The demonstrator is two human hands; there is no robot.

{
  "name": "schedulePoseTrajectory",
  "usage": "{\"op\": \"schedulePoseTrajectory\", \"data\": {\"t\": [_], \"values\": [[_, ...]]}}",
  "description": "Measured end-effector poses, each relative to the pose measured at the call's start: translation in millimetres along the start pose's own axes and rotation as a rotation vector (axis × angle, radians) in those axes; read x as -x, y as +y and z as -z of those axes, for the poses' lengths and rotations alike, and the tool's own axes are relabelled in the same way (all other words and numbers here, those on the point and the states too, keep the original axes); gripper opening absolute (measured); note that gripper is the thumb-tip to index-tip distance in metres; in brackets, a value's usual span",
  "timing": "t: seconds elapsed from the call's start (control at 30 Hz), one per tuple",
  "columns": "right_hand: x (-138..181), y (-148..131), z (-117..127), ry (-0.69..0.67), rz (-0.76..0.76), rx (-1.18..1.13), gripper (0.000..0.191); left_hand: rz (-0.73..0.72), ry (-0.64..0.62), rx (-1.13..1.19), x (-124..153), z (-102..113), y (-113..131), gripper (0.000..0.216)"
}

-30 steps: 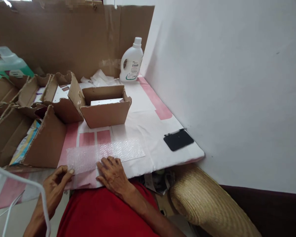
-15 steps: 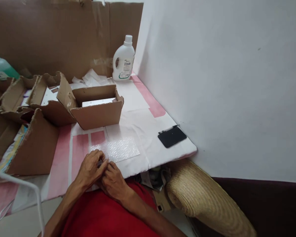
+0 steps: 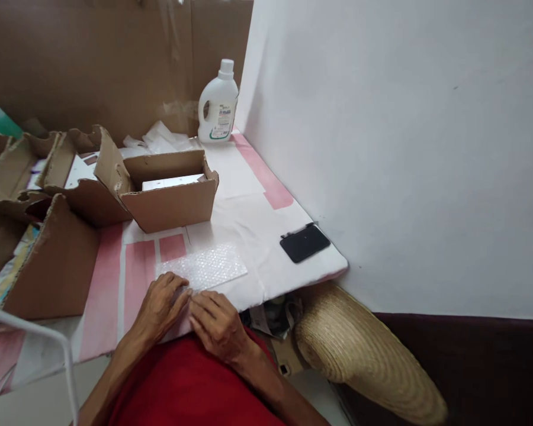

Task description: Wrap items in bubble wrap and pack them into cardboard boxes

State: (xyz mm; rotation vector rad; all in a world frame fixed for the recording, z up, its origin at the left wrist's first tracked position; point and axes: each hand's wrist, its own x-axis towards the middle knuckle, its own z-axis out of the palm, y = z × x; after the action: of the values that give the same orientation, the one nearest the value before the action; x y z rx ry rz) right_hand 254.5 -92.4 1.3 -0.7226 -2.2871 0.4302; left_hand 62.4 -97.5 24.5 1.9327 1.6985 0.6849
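Bubble wrap sheet (image 3: 204, 269) lies flat on the counter (image 3: 249, 213) near its front edge, on a white and pink cloth. Left hand (image 3: 162, 305) presses its near left end with fingers curled; right hand (image 3: 217, 322) rests just beside, fingertips touching the sheet's near edge. Neither grip encloses anything. Behind stands an open cardboard box (image 3: 171, 195); a black pad (image 3: 305, 242) lies to the right.
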Motion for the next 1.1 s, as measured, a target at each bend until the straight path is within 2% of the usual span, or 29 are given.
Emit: {"op": "schedulePoseTrajectory", "data": {"t": [0.07,0.17,0.23,0.3,0.37,0.43,0.5,0.63,0.7,0.8,0.9,1.0,1.1], "values": [[-0.4,6.0,1.1,0.034,-0.083,0.079,0.031,-0.017,0.013,0.014,2.2,0.2,-2.1,0.027],[-1.0,15.9,-6.6,-0.001,-0.132,0.182,0.031,-0.003,0.090,0.039,11.0,4.9,-3.5,0.030],[-0.6,19.9,-12.5,-0.030,-0.127,0.199,0.031,0.124,0.248,0.026,20.4,11.3,-4.2,0.036],[0.5,21.2,-15.8,-0.030,-0.124,0.202,0.031,0.361,0.362,-0.013,29.5,18.2,-5.2,0.046],[1.4,21.0,-16.4,-0.020,-0.122,0.204,0.032,0.589,0.312,-0.028,34.6,23.3,-6.1,0.053],[1.7,20.6,-15.3,-0.015,-0.123,0.210,0.032,0.719,0.194,0.041,34.6,25.3,-5.9,0.055],[1.0,20.6,-14.4,-0.018,-0.123,0.208,0.033,0.759,0.160,0.189,31.3,24.7,-3.7,0.055],[-2.6,19.5,-16.4,-0.003,-0.139,0.189,0.034,0.804,0.188,0.613,25.1,21.3,10.5,0.060],[-4.6,17.4,-18.9,0.018,-0.153,0.170,0.025,0.787,0.168,0.772,22.7,20.7,23.4,0.059],[-5.6,12.9,-19.5,0.073,-0.214,0.034,0.012,0.643,0.092,0.875,15.7,21.2,45.8,0.051],[-3.7,10.3,-11.8,0.192,-0.450,-0.233,0.015,0.464,0.018,0.858,5.1,20.8,61.0,0.041],[-1.7,12.7,1.7,0.262,-0.705,-0.456,0.018,0.347,0.065,0.666,-4.2,15.8,61.1,0.037],[-2.7,16.8,12.3,0.253,-0.803,-0.564,0.018,0.137,0.184,0.320,-11.4,4.0,49.5,0.031]]}}
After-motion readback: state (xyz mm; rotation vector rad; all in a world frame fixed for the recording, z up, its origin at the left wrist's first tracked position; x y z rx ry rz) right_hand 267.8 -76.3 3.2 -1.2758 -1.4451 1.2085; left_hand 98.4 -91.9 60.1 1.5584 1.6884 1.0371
